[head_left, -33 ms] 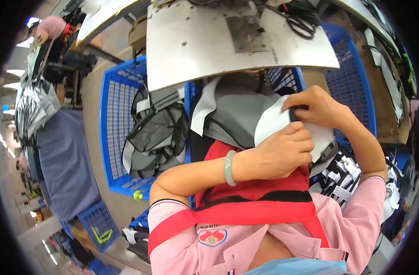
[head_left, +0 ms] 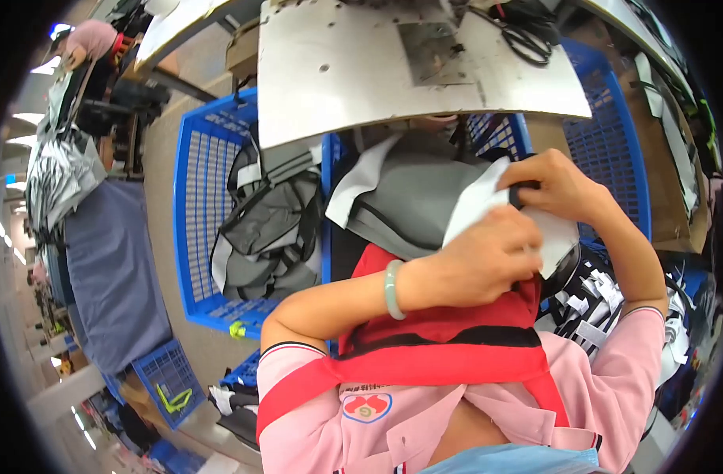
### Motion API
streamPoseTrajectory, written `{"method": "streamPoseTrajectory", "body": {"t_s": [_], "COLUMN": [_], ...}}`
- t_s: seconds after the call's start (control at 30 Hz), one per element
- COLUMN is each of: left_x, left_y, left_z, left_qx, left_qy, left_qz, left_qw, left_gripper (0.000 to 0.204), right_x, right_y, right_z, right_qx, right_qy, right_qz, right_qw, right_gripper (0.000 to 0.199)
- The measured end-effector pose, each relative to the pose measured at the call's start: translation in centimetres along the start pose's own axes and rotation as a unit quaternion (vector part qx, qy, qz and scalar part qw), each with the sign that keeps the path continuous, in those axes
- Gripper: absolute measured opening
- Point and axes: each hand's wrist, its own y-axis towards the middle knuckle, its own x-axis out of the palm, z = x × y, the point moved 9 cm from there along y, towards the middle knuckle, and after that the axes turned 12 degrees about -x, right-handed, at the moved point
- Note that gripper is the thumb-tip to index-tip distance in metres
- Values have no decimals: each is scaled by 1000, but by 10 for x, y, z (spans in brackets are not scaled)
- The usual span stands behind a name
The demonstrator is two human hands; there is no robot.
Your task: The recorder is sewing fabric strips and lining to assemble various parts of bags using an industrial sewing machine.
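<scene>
Both hands met over the lap, just near of the pale metal worktable point(head_left: 361, 71) that jutted in from the far side. Between them lay a stiff white fabric panel point(head_left: 476, 207), its long axis slanting from near-left up to far-right, resting on a larger grey padded fabric piece with dark edging point(head_left: 409, 201).

Of the two, the left hand point(head_left: 480, 261) was the nearer to the body: it crossed from the left with the forearm almost level, a pale green bangle point(head_left: 391, 288) at the wrist, knuckles up and fingers curled down over the near edge of the white panel, seemingly pinching it. Farther off, the right hand point(head_left: 559, 186) came in from the right with elbow bent and wrist cocked, its fingers closed on the panel's far end where a small dark part point(head_left: 523, 189) showed; what that part was could not be told.

Beneath the hands a red apron point(head_left: 448, 340) covered the lap. To the left stood a blue plastic crate point(head_left: 199, 205) holding grey and black fabric pieces point(head_left: 271, 229).
</scene>
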Motion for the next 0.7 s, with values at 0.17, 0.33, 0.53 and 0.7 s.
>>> {"method": "streamPoseTrajectory", "body": {"t_s": [0.17,0.33,0.53,0.7], "left_x": [-115,-142,-147,-208], "left_y": [-129,-266,-306,-239], "left_z": [-125,-225,-302,-251], "left_qx": [-284,-471,-553,-505], "left_qy": [172,259,266,148], "left_qz": [311,278,280,262], "left_qw": [890,796,738,809], "left_gripper": [25,36,27,21], "right_x": [8,-8,0,-2], "right_y": [-29,-28,-11,-36], "right_z": [6,-1,2,59], "right_qx": [-49,-96,-86,167], "right_qy": [-115,-188,-261,-274], "right_qz": [22,56,64,-47], "right_qw": [992,976,959,946], "right_gripper": [27,32,26,40]}}
